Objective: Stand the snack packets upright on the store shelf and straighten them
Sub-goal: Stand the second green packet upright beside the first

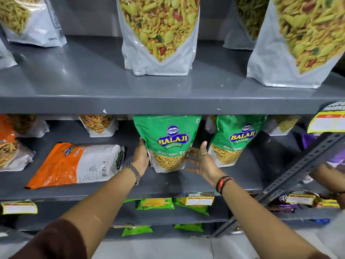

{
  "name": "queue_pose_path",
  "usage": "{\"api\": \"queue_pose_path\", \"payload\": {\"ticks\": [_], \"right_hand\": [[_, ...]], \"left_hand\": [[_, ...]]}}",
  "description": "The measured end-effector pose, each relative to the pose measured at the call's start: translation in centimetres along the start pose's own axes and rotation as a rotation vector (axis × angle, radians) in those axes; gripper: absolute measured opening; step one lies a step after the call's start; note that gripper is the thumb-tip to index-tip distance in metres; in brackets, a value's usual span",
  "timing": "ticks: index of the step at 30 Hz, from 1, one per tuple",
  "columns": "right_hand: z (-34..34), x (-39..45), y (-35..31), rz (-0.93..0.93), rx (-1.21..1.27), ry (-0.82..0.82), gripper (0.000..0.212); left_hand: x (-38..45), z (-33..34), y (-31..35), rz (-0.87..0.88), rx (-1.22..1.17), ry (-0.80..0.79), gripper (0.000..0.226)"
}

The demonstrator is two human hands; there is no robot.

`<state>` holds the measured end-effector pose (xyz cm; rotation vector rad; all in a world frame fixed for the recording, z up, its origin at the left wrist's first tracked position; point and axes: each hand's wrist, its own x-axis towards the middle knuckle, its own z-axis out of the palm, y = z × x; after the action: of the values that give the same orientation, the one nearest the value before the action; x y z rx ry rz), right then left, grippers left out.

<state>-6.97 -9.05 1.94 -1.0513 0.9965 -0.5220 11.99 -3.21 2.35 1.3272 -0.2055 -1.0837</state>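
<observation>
A green Balaji snack packet stands upright on the middle grey shelf. My left hand presses flat against its left side. On its right, my right hand is spread, fingertips at the packet's edge. A second green packet stands upright just to the right. An orange and white packet lies flat on the same shelf to the left.
The upper shelf carries tall white mixture bags. More packets stand at the back left and far left. A slotted metal upright crosses at the right, with another person's arm beyond it. Lower shelves hold small green packets.
</observation>
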Motion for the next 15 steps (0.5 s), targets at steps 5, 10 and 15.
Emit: {"api": "queue_pose_path", "payload": {"ticks": [5,10,15], "right_hand": [[0.6,-0.3,2.4,0.165,-0.133,0.014,0.034],[6.8,-0.7,3.2,0.096,-0.300,-0.169,0.028],[15.6,1.2,1.5,-0.277,-0.462,-0.204,0.029]], "left_hand": [[-1.9,-3.1,-0.5,-0.042,0.063,0.020,0.049],[-4.6,-9.1,-0.5,-0.048,0.058,0.024,0.043],[-6.7,-16.5,0.5,-0.161,0.034,0.086,0.033]]}}
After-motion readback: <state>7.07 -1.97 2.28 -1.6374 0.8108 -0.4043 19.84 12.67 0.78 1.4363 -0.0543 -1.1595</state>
